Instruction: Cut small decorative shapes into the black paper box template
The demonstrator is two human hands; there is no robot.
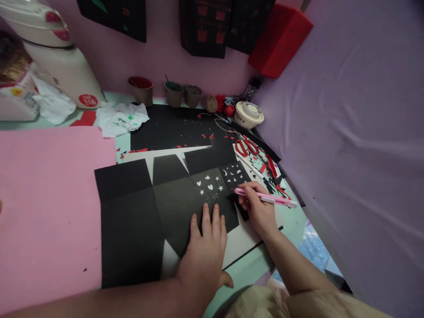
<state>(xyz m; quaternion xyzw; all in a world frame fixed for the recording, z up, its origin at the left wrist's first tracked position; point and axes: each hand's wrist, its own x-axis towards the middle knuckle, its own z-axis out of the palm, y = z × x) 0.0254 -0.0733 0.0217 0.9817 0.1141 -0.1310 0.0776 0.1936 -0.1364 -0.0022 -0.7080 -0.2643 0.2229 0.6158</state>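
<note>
My left hand (206,240) lies flat on the black cardboard (132,225), fingers spread just below its cut-out hearts and stars. Faint outlines of a heart and a star are drawn above the fingertips. In my right hand (258,210) is a pink utility knife (274,198), its tip end pointing left over the card beside the cut-outs. A second panel of the card, right of the hearts, has small moon and triangle holes. Under the card lies a white board (243,240).
Red-handled scissors (247,145), a white pen (248,164) and paper scraps lie at the right. Behind stand paint cups (174,95), a lidded bowl (249,115) and crumpled tissue (122,119). Pink sheet (49,198) covers the left; a purple curtain (351,110) hangs right.
</note>
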